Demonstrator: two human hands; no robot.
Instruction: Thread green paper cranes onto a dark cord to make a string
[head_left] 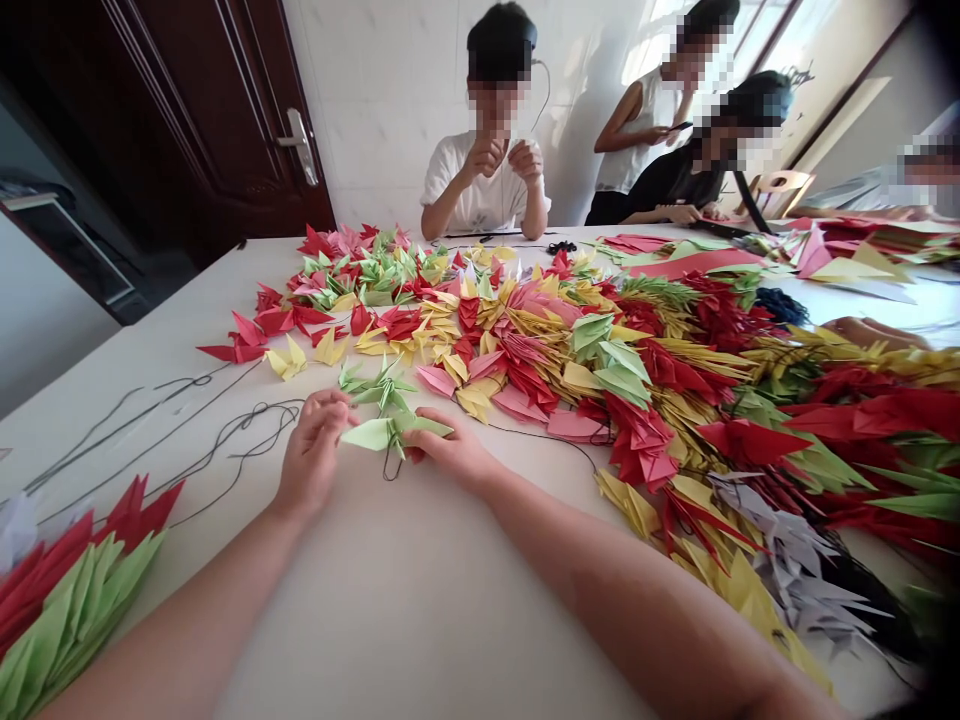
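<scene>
White surface [360, 610], heap of coloured folded paper [517, 335] beyond and to the right. Right hand [456, 448]: grip pinches right wing of pale-green paper crane [395, 430]; crane's body sits just left of that grip, between hands. Left hand [311, 445]: fingertips bunched near left wing tip, can't tell if holding anything.
</scene>
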